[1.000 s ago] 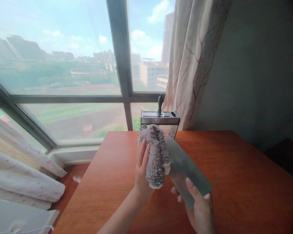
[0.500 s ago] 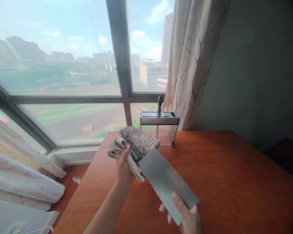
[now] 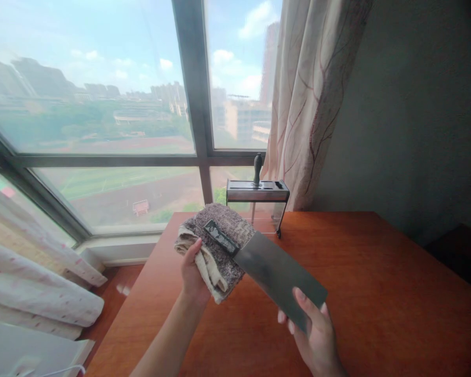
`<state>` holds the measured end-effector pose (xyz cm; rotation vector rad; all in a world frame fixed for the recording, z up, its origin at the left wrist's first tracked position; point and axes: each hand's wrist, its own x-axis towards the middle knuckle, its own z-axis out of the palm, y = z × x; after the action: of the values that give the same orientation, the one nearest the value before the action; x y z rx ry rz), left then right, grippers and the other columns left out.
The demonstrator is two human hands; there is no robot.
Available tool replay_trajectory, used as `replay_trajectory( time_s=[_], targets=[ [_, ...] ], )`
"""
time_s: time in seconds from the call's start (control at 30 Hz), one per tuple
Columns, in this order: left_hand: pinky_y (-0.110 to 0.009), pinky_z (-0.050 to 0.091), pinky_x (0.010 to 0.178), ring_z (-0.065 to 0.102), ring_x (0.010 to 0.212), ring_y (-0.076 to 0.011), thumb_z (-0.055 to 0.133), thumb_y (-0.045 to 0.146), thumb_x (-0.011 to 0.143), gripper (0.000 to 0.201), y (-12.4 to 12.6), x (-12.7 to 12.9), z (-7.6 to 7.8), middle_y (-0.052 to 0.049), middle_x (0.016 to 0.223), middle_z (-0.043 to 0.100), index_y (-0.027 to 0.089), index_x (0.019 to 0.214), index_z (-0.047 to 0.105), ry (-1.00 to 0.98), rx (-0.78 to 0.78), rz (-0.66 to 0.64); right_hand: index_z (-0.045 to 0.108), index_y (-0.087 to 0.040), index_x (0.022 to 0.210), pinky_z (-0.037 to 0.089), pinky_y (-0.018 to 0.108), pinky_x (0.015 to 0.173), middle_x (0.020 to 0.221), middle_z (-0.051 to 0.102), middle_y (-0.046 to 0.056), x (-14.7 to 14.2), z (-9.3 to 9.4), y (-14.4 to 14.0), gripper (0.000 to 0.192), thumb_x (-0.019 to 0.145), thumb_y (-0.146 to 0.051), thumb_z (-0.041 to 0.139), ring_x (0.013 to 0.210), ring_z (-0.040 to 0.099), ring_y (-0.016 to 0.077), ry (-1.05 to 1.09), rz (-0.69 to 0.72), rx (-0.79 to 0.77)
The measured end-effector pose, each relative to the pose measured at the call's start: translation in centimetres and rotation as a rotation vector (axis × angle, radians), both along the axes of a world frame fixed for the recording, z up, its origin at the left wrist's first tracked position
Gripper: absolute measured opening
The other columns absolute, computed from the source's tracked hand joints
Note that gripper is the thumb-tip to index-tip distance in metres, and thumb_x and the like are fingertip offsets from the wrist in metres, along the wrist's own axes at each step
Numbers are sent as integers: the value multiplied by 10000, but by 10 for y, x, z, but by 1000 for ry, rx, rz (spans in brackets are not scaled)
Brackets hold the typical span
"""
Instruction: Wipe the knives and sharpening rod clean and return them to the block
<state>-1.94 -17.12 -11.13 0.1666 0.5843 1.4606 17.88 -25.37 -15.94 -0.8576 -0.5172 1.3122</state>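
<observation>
My left hand [image 3: 195, 272] is closed on a fuzzy grey-brown towel [image 3: 225, 220] with a pale folded edge, its thumb on top of the cloth. Across the towel lies the dark handle of a cleaver [image 3: 280, 275], whose wide grey blade slants down to the right. My right hand [image 3: 316, 324] pinches the far end of the blade, thumb on the upper face and fingertips showing past the lower edge. Both hands hold these above the table. Beyond them stands a knife block [image 3: 258, 193] with clear sides, and a dark handle sticks up from its slotted top.
The brown wooden table [image 3: 377, 293] stretches under my hands and off to the right. Large windows [image 3: 121, 115] lie behind it. Patterned curtains [image 3: 310, 94] hang at the back and at the left. A white surface [image 3: 27, 351] is at the lower left.
The cleaver has shifted a little up and right, with my right hand on it. My left thumb has come off the handle onto the towel, so more of the handle shows.
</observation>
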Motion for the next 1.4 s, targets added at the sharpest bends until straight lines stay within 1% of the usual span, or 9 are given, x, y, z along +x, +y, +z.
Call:
replay_trajectory(
  time_s=[0.13, 0.33, 0.53, 0.67, 0.83, 1.03, 1.23, 1.3, 1.4],
  targets=[
    [-411, 575, 814, 717, 863, -283, 576, 203, 773, 272, 0, -1, -6, -84, 845, 764, 133, 1007, 695, 5, -17, 25, 645, -156, 753, 364, 207, 371, 539, 659, 30, 0, 0, 5, 230, 783, -379, 692, 424, 561, 135, -80, -26, 38],
    [-433, 502, 959, 686, 983, -289, 589, 217, 787, 342, 4, -4, -17, -72, 921, 763, 171, 1117, 667, -1, 84, 21, 662, -128, 853, 404, 242, 400, 580, 690, 67, 8, 2, 7, 293, 785, -412, 686, 471, 599, 176, -181, -41, 36],
    [-422, 516, 935, 707, 914, -278, 626, 209, 765, 286, 3, -2, -17, -56, 863, 768, 182, 1043, 688, 1, 57, 44, 672, -130, 794, 396, 221, 382, 553, 685, 76, -4, -7, -4, 327, 786, -456, 666, 434, 578, 154, -197, 76, 3],
    [-415, 526, 919, 696, 952, -285, 625, 235, 776, 284, 3, -1, -13, -73, 897, 764, 163, 1046, 679, 4, 20, 42, 656, -121, 658, 361, 216, 366, 506, 657, 82, -16, -19, -11, 398, 797, -493, 634, 374, 520, 124, -219, 169, 16],
    [-431, 520, 928, 677, 1002, -301, 638, 263, 756, 320, 4, -3, -14, -94, 933, 759, 151, 1053, 674, 12, 36, 23, 636, -129, 701, 304, 194, 332, 455, 624, 52, -20, -21, -11, 365, 782, -485, 655, 335, 482, 110, -142, 161, -26],
    [-436, 555, 860, 678, 989, -326, 639, 204, 686, 234, 3, -6, -21, -102, 859, 764, 142, 900, 712, 61, 18, 2, 572, -176, 663, 229, 164, 298, 404, 544, -40, -19, -15, -5, 288, 690, -396, 755, 293, 445, 86, 99, 93, -178],
    [-490, 519, 910, 624, 1079, -375, 642, 267, 586, 359, 1, -13, -33, -72, 863, 765, 190, 930, 711, 114, 161, -59, 473, -167, 504, 185, 140, 297, 340, 426, -68, -11, -18, -1, 369, 652, -354, 755, 254, 336, 29, 255, 250, -285],
    [-492, 514, 924, 629, 1071, -377, 665, 253, 545, 385, 0, -13, -33, -83, 851, 765, 197, 923, 710, 115, 184, -56, 483, -165, 522, 178, 140, 297, 362, 440, -69, -6, -19, -1, 348, 668, -339, 747, 261, 334, 26, 256, 267, -296],
    [-475, 531, 902, 657, 1023, -363, 679, 235, 559, 314, -1, -7, -25, -98, 838, 765, 180, 866, 716, 88, 115, -62, 530, -167, 600, 224, 146, 309, 439, 515, -65, -2, -16, -2, 297, 698, -340, 751, 288, 378, 33, 192, 194, -242]
  ],
)
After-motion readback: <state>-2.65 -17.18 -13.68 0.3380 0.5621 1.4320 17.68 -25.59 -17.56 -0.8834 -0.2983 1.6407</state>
